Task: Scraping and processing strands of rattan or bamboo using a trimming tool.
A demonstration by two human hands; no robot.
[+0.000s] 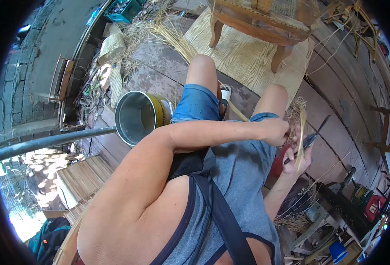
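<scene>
My left arm crosses in front of me to the right, and my left hand (274,131) is closed in a fist beside a pale strip of cane-like fibre (301,132). Whatever lies inside that fist is hidden. Just beyond it, my right hand (300,158) is wrapped round a dark, slim, knife-like tool (322,125), whose thin end points away to the upper right. The fibre strip runs upright across the right hand's fingers and the tool. A tangle of thin fibre (297,107) hangs by my right knee.
A metal bucket with a yellow outside (163,110) stands left of my legs. Ahead, a carved wooden chair (265,20) rests on a plywood board (237,53). Loose fibre strands (170,35) and a woven roll (112,46) lie at upper left. A red-and-black object (373,206) sits at lower right.
</scene>
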